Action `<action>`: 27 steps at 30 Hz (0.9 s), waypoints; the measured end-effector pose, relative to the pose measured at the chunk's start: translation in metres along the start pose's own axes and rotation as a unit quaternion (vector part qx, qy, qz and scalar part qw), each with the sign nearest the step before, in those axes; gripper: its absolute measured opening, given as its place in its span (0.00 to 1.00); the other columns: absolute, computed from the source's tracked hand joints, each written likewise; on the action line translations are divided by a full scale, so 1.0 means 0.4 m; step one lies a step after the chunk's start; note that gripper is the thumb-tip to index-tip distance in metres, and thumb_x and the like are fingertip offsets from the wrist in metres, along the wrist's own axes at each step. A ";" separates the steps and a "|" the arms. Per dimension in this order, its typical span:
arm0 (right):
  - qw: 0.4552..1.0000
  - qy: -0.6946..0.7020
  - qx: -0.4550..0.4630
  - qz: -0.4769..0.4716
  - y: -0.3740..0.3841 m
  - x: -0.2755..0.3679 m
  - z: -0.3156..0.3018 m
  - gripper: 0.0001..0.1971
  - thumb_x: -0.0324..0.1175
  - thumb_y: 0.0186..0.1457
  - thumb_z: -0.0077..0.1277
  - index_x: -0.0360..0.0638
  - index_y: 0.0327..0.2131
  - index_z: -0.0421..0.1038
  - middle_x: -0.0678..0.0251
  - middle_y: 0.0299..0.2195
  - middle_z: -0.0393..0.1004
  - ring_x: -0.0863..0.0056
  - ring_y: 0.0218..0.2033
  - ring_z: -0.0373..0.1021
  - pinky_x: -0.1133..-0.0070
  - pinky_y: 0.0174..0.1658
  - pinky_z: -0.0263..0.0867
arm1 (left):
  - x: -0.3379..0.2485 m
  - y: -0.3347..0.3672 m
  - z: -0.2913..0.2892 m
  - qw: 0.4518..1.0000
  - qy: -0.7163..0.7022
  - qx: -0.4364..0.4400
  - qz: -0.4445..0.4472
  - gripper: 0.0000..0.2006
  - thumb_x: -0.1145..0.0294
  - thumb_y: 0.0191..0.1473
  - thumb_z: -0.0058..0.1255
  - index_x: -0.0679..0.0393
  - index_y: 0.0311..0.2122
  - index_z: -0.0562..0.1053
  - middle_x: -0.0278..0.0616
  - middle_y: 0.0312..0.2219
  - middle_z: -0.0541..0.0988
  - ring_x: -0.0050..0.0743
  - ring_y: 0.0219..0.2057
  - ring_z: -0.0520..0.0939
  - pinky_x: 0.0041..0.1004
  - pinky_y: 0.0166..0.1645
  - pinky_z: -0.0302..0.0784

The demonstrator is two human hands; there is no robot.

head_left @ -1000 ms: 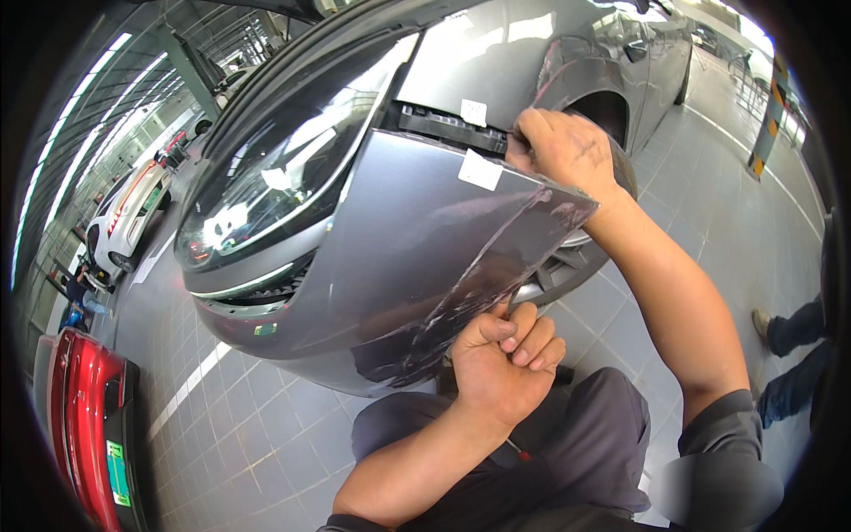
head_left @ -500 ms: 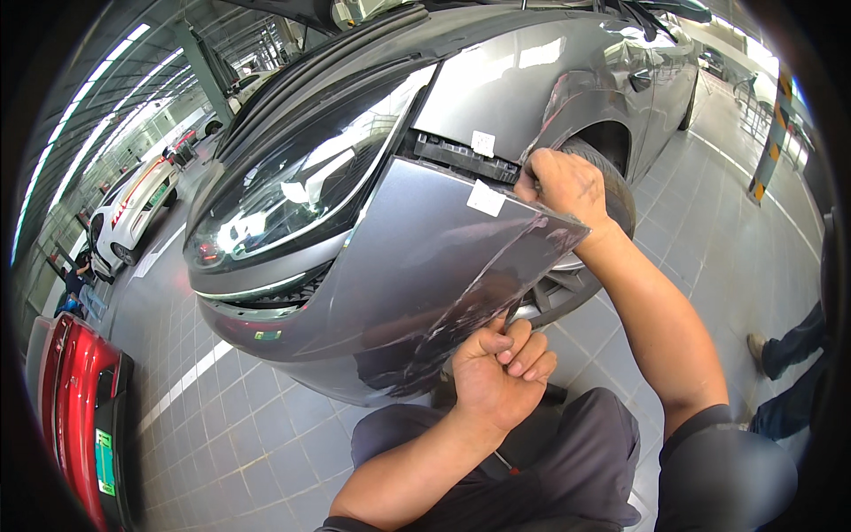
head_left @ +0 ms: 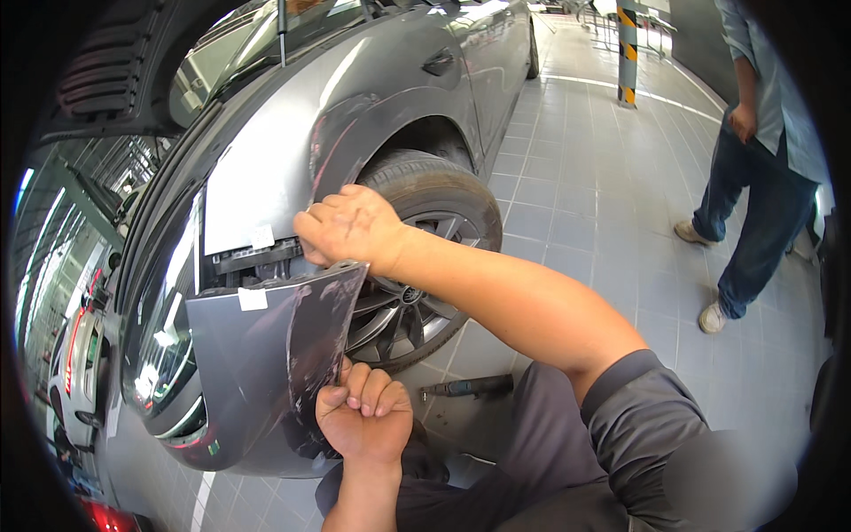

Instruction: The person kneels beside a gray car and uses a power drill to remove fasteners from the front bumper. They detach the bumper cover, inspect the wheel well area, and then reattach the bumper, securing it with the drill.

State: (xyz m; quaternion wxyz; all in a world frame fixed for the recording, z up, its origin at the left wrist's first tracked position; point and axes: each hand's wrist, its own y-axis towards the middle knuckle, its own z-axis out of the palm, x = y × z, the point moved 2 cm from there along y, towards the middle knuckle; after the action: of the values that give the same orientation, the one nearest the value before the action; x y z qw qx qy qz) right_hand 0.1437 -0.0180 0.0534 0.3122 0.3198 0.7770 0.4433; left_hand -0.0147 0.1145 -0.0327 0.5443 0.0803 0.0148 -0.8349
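Note:
A grey, scratched front bumper (head_left: 244, 341) stands away from the car's fender (head_left: 261, 168), with a gap at its top edge. My right hand (head_left: 350, 229) is closed at the bumper's upper rear corner, fingers curled down into the gap; their tips are hidden. Lower down, my left hand (head_left: 365, 417) is closed at the bumper's rear edge beside the wheel, its index finger reaching behind the edge. A white label (head_left: 253, 299) sticks to the bumper, and another white label (head_left: 261, 236) to the fender. Black plastic bracketing (head_left: 253, 257) shows between the two panels.
The front wheel (head_left: 408, 297) stands right behind my hands. A dark cylindrical tool (head_left: 470, 387) lies on the tiled floor by my knee. On the right stands another person (head_left: 762, 168). A striped post (head_left: 628, 58) is farther back, and the raised hood (head_left: 115, 71) hangs upper left.
The view has swung right and nearer the wheel, bringing more of the other person and the floor tool into sight. Both hands stay at the bumper's rear edge.

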 end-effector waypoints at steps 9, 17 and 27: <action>0.996 0.008 -0.086 0.013 -0.027 0.006 0.000 0.09 0.37 0.42 0.55 0.49 0.24 0.65 0.72 0.18 0.69 0.73 0.21 0.70 0.75 0.28 0.62 | 0.004 -0.001 0.004 1.000 0.003 0.003 -0.005 0.04 0.73 0.45 0.45 0.55 0.29 0.65 0.30 0.15 0.61 0.22 0.17 0.63 0.25 0.25 0.62; 0.995 0.027 -0.091 0.018 -0.036 0.006 0.000 0.09 0.37 0.44 0.55 0.49 0.28 0.66 0.72 0.20 0.70 0.72 0.23 0.70 0.75 0.30 0.62 | 0.010 0.003 0.003 0.999 0.028 0.028 0.004 0.08 0.74 0.47 0.46 0.59 0.35 0.69 0.30 0.16 0.60 0.21 0.17 0.61 0.23 0.25 0.61; 0.966 0.140 -0.102 0.190 -0.228 -0.014 -0.004 0.13 0.30 0.46 0.57 0.44 0.37 0.70 0.65 0.27 0.76 0.64 0.30 0.75 0.69 0.35 0.71 | 0.005 0.004 -0.004 0.999 0.030 0.025 0.006 0.09 0.73 0.47 0.45 0.59 0.36 0.70 0.31 0.16 0.60 0.22 0.18 0.63 0.25 0.26 0.63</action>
State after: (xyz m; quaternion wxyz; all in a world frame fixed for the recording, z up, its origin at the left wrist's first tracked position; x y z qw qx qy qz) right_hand 0.1255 -0.0599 -0.0259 0.1413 0.3623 0.6886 0.6120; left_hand -0.0139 0.1121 -0.0344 0.5466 0.1192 0.0102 -0.8288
